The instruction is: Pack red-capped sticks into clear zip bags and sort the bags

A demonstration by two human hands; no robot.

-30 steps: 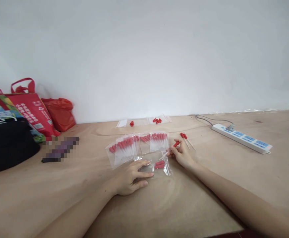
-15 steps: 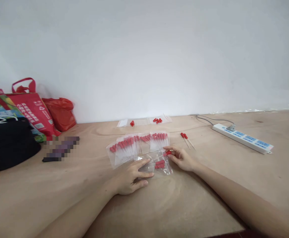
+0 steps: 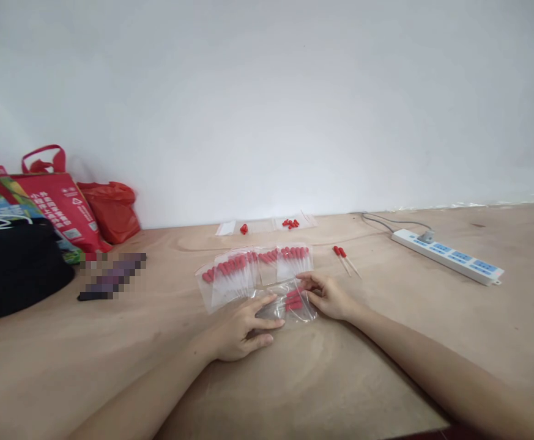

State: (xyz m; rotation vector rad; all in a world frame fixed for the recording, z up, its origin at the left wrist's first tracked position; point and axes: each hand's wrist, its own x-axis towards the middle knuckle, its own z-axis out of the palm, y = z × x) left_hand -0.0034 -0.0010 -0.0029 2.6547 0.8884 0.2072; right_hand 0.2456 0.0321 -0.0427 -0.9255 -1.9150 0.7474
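Observation:
My left hand [image 3: 241, 327] lies spread on a clear plastic bag [image 3: 271, 310], fingertips on its left part. Inside that bag are several red-headed sticks [image 3: 294, 304], heads toward the right. At the bag's right edge, my right hand [image 3: 328, 296] has its thumb and fingers bent around the end of one red-headed stick that lies at the opening; the fingertips partly hide it. Just behind, a row of overlapping zip bags [image 3: 232, 278] holds more sticks of this kind. Two loose red-headed sticks [image 3: 345, 256] rest to the right of these bags.
Near the wall lie flat bags with small red pieces [image 3: 290, 223] on them. A white power strip [image 3: 448, 256] with a plugged-in cable is at the right. On the left stand a red shopping bag [image 3: 67, 205], a red plastic bag [image 3: 113, 211] and a black cloth item [image 3: 16, 269].
My right hand has moved slightly left, and the red-headed stick at its fingers has slid left into the clear bag. My left hand has stayed in place.

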